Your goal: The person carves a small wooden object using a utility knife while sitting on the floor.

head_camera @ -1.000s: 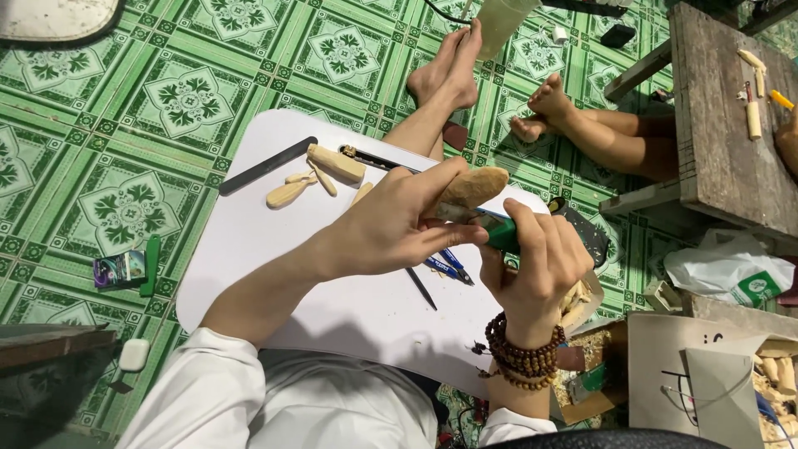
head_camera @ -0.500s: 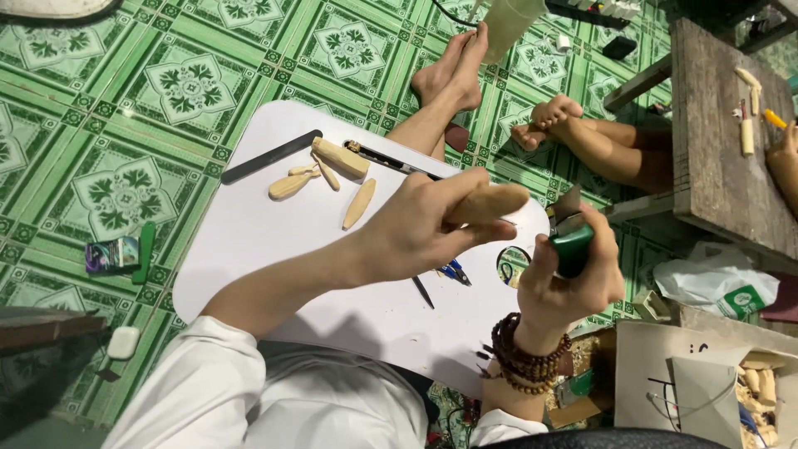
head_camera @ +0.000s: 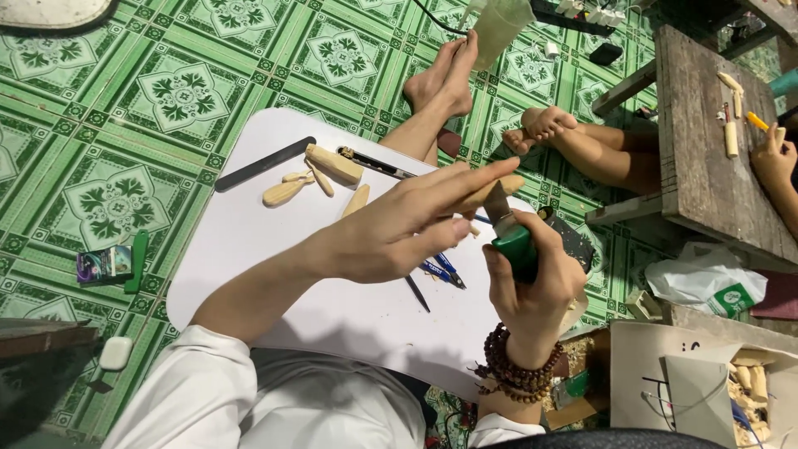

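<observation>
centre frame, left hand [head_camera: 399,233] pinches a wood piece [head_camera: 490,193]; right hand [head_camera: 532,283] grips a green-handled knife [head_camera: 509,237] tight. blade sits near fingertips; a slip could cut them.

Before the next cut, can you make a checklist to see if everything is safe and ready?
1. Wood piece held firmly in the left hand: ok.
2. Green-handled knife gripped in the right hand: ok.
3. Left fingertips away from the blade: not ok, they lie right beside it.
4. Blade edge direction: cannot tell.
5. White board under the hands: ok.
6. Spare wood pieces within reach on the board: ok.
</observation>
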